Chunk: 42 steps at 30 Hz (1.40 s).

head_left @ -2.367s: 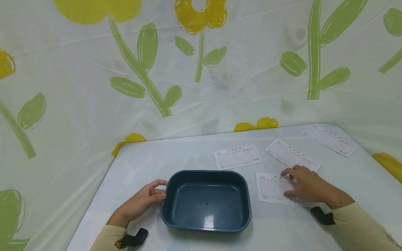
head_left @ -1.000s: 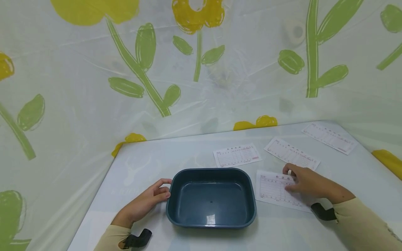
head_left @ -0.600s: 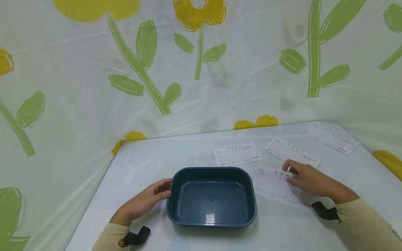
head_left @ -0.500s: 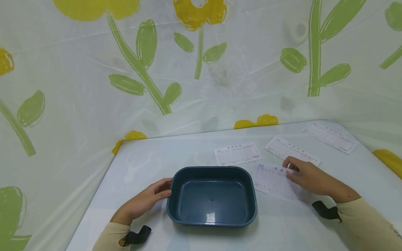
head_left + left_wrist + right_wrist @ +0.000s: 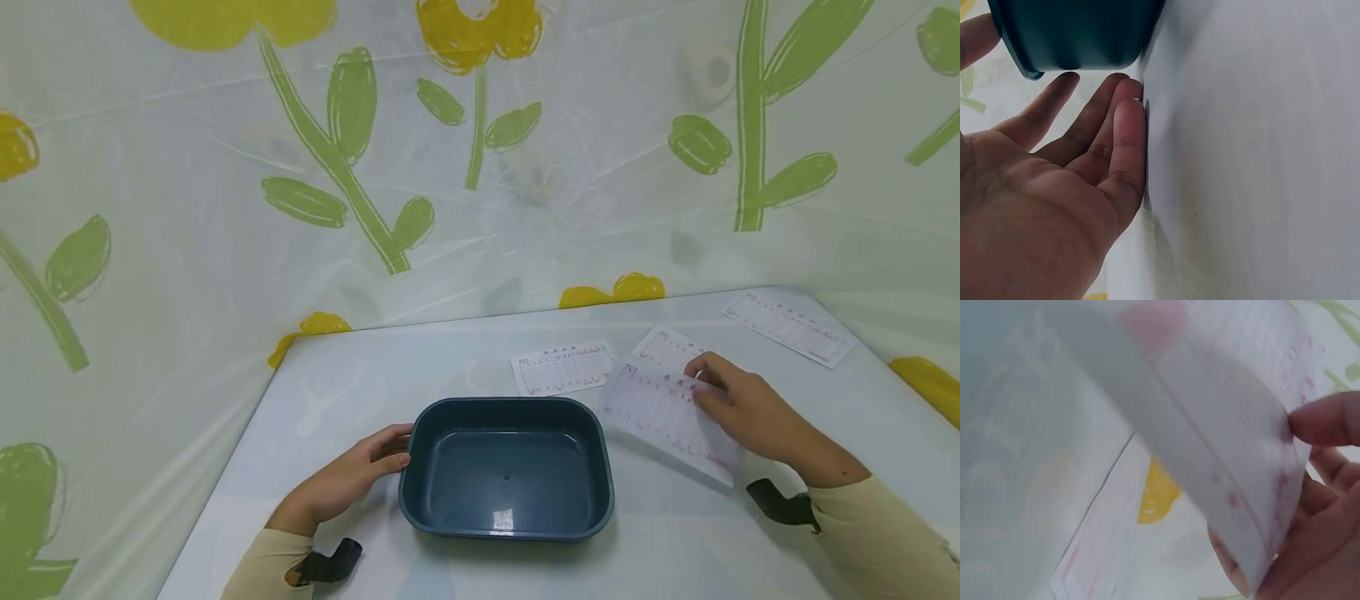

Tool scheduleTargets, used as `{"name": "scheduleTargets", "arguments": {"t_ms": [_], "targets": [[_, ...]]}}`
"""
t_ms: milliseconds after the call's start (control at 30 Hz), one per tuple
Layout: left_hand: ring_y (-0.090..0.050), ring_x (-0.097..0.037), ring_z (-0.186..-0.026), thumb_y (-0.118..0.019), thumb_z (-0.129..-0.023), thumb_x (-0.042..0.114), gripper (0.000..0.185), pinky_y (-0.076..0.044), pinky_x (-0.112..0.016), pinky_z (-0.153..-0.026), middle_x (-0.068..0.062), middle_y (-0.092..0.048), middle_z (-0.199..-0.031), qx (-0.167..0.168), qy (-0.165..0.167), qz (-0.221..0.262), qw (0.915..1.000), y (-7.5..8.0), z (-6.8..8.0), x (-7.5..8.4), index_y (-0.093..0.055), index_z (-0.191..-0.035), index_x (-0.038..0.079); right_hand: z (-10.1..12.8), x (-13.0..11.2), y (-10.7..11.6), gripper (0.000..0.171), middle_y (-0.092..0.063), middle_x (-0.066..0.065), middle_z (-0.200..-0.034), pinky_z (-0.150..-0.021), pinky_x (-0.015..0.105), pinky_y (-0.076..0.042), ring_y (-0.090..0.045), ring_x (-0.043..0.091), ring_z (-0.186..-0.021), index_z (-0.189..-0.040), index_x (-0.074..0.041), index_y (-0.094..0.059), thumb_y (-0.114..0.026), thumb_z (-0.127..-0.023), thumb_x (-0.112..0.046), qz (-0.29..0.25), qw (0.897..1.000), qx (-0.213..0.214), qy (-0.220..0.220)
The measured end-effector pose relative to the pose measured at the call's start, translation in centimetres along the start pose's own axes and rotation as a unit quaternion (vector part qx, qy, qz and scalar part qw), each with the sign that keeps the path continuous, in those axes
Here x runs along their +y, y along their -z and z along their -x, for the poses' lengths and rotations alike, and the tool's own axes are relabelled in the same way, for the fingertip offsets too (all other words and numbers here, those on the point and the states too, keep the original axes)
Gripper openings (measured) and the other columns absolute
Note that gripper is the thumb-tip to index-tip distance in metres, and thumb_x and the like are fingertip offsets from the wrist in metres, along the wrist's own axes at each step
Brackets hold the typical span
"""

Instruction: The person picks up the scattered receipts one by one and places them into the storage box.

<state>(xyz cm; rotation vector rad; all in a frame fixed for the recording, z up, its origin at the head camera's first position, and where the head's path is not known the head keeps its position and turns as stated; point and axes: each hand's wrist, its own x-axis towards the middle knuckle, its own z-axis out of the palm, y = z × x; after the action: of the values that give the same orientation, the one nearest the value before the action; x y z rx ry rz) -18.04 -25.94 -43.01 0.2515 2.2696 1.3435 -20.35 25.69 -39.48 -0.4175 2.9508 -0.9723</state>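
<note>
A dark blue-green plastic basin stands in the front middle of the table. My left hand rests at its left side; in the left wrist view the thumb lies at the rim while the relaxed fingers lie low along the tabletop. My right hand pinches the top edge of a thin printed paper form between thumb and fingers. The form hangs tilted and bent beside the basin, and the right wrist view has it blurred across the palm side.
Behind the basin lies another printed form. A second form is partly covered by the held sheet and right hand, and a third lies at the far right corner. A flowered curtain hangs behind the white table.
My right hand has pinched the nearest form and lifted it up and back off the table, over part of the form behind. My left hand stays at the basin, which has shifted slightly right.
</note>
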Motion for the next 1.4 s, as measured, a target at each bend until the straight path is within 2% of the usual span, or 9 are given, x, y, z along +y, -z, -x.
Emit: {"name": "scheduleTargets", "arguments": {"t_ms": [133,267,367,533,667,767,867,1100,1400], "targets": [[-0.042,-0.037,-0.142,-0.055,-0.101,0.041,0.061,-0.031,-0.061,-0.116,-0.016,-0.046,-0.152,0.003,0.003,0.002,1.0000,0.1,0.0,-0.2,-0.037,-0.153,0.013,0.1,-0.3,0.2,0.022,-0.059,0.027,-0.126,-0.088,0.054,-0.050,-0.057,0.040,-0.108,-0.122,-0.007,-0.049,-0.050,-0.100,-0.010,-0.009,0.999,0.025,-0.018],[-0.044,-0.035,-0.140,-0.056,-0.101,0.041,0.060,-0.031,-0.062,-0.116,-0.015,-0.049,-0.149,0.004,0.006,0.002,1.0000,0.1,-0.1,-0.3,-0.039,-0.152,0.015,0.3,-0.6,0.2,0.023,-0.058,0.024,-0.123,-0.088,0.028,-0.049,-0.054,0.037,-0.107,-0.122,-0.005,-0.050,-0.049,-0.101,-0.012,-0.020,0.998,0.062,-0.020],[-0.045,-0.034,-0.140,-0.056,-0.101,0.043,0.060,-0.031,-0.063,-0.115,-0.013,-0.050,-0.148,0.005,0.010,0.001,0.9999,0.1,-0.1,-0.3,-0.039,-0.152,0.016,0.4,-1.2,0.1,0.021,-0.060,0.021,-0.120,-0.076,0.007,-0.037,-0.053,0.032,-0.104,-0.121,-0.005,-0.051,-0.050,-0.101,-0.012,-0.028,0.996,0.086,-0.012],[-0.043,-0.035,-0.141,-0.057,-0.101,0.042,0.060,-0.029,-0.063,-0.116,-0.013,-0.050,-0.148,0.005,0.008,0.003,0.9999,0.1,-0.2,-0.4,-0.038,-0.153,0.018,0.4,-2.5,-0.2,0.020,-0.062,0.020,-0.121,-0.080,-0.003,-0.032,-0.054,0.029,-0.107,-0.119,-0.005,-0.054,-0.054,-0.100,-0.010,-0.047,0.994,0.099,0.012],[-0.040,-0.036,-0.142,-0.057,-0.100,0.042,0.062,-0.027,-0.066,-0.116,-0.015,-0.048,-0.149,0.005,0.008,0.009,0.9999,0.1,-0.2,-0.5,-0.035,-0.154,0.022,0.2,-3.7,-0.3,0.019,-0.063,0.019,-0.121,-0.087,0.002,-0.037,-0.056,0.029,-0.109,-0.119,-0.007,-0.055,-0.055,-0.100,-0.010,-0.047,0.994,0.093,0.025],[-0.039,-0.036,-0.142,-0.057,-0.100,0.042,0.062,-0.025,-0.068,-0.115,-0.015,-0.047,-0.149,0.002,0.010,0.016,0.9998,0.0,-0.1,-0.5,-0.031,-0.155,0.029,0.0,-4.7,-0.4,0.020,-0.063,0.019,-0.123,-0.100,0.026,-0.049,-0.057,0.033,-0.113,-0.120,-0.007,-0.054,-0.054,-0.100,-0.009,-0.048,0.996,0.077,0.027],[-0.040,-0.035,-0.141,-0.057,-0.101,0.042,0.062,-0.024,-0.070,-0.114,-0.015,-0.047,-0.148,-0.001,0.012,0.022,0.9997,0.0,0.0,-0.6,-0.027,-0.155,0.038,-0.2,-5.9,-0.7,0.020,-0.064,0.019,-0.123,-0.095,0.048,-0.051,-0.059,0.033,-0.110,-0.120,-0.008,-0.054,-0.054,-0.100,-0.008,-0.048,0.996,0.064,0.028],[-0.042,-0.033,-0.140,-0.058,-0.100,0.043,0.062,-0.026,-0.070,-0.114,-0.012,-0.047,-0.149,0.007,0.015,0.018,0.9997,-0.1,0.1,-0.7,-0.029,-0.154,0.041,-0.8,-8.3,-1.9,0.021,-0.066,0.018,-0.120,-0.073,0.023,-0.055,-0.063,0.024,-0.094,-0.116,-0.010,-0.055,-0.051,-0.097,-0.004,-0.074,0.996,0.042,0.038],[-0.042,-0.035,-0.139,-0.055,-0.102,0.041,0.061,-0.025,-0.070,-0.114,-0.015,-0.046,-0.149,-0.005,0.003,0.015,0.9999,0.2,-0.1,-0.9,-0.030,-0.156,0.028,-1.6,-10.2,-3.5,0.025,-0.069,0.014,-0.110,-0.073,0.023,-0.054,-0.062,0.021,-0.090,-0.117,-0.009,-0.057,-0.054,-0.094,-0.001,-0.084,0.992,0.051,0.076]]}}
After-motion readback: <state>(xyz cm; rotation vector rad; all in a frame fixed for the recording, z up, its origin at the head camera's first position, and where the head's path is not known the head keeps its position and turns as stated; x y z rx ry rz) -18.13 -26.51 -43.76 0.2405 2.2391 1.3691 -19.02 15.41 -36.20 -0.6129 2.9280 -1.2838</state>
